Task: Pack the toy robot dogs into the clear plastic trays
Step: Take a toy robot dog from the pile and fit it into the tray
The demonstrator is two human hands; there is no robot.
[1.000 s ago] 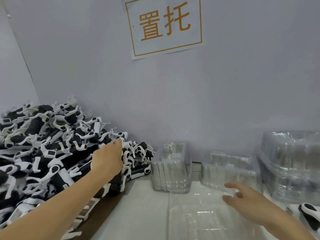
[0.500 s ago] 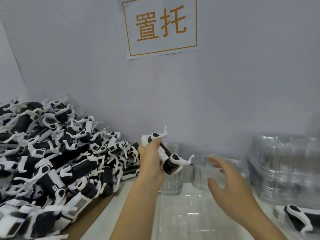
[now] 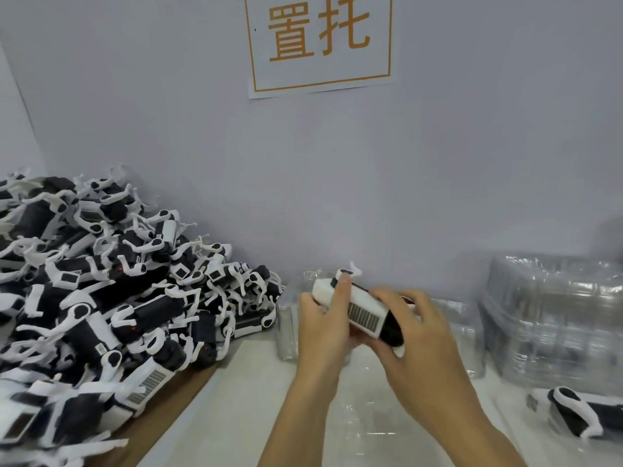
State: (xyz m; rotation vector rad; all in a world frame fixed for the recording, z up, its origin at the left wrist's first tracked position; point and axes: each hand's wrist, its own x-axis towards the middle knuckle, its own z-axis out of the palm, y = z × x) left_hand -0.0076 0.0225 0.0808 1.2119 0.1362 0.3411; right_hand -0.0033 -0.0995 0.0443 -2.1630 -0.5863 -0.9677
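Toy robot dog [image 3: 362, 313] held in both hands above counter [image 3: 256, 392], long axis running far-left to near-right. Left hand [image 3: 323, 323] wraps far end, right hand [image 3: 416, 335] clasps near end. Clear tray [image 3: 371, 429] lies directly below; pile [image 3: 101, 288] left.

Black-and-white moulded plastic toy robot dogs [image 3: 111, 298], smooth with a faint sheen, lie heaped on a brown wood-look table [image 3: 175, 409]. Stacked clear plastic trays [image 3: 553, 318] gleam glossy beside a matt grey-lilac wall [image 3: 438, 180] bearing a white paper sign [image 3: 320, 42] printed in orange.
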